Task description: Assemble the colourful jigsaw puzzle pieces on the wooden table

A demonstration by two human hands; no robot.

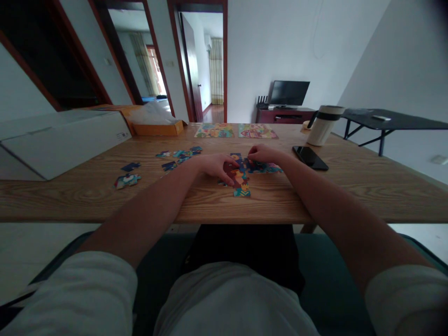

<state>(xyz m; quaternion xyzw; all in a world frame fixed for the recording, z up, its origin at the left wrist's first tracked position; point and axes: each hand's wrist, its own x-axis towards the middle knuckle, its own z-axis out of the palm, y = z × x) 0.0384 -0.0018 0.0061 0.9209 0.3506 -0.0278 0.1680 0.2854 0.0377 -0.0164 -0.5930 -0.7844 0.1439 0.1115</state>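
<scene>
A partly joined jigsaw puzzle (pixel 241 176) lies on the wooden table in front of me, with brown, orange and teal pieces near its lower end. My left hand (pixel 221 167) rests over its left side, thumb and fingers apart, fingertips touching the pieces. At the upper right of the puzzle, my right hand (pixel 262 153) is closed with bent fingers around a dark blue puzzle piece, mostly hidden beneath the fingers. Joined blue pieces (pixel 269 168) extend under and beside the right wrist. Loose puzzle pieces (pixel 179 154) are scattered beyond my left forearm.
More pieces (pixel 127 180) lie farther left. Two colourful picture sheets (pixel 214 130) lie at the far edge. A black phone (pixel 310 157) and a white mug (pixel 325 126) stand right. A white box (pixel 66 140) and an orange tray (pixel 157 129) occupy the left.
</scene>
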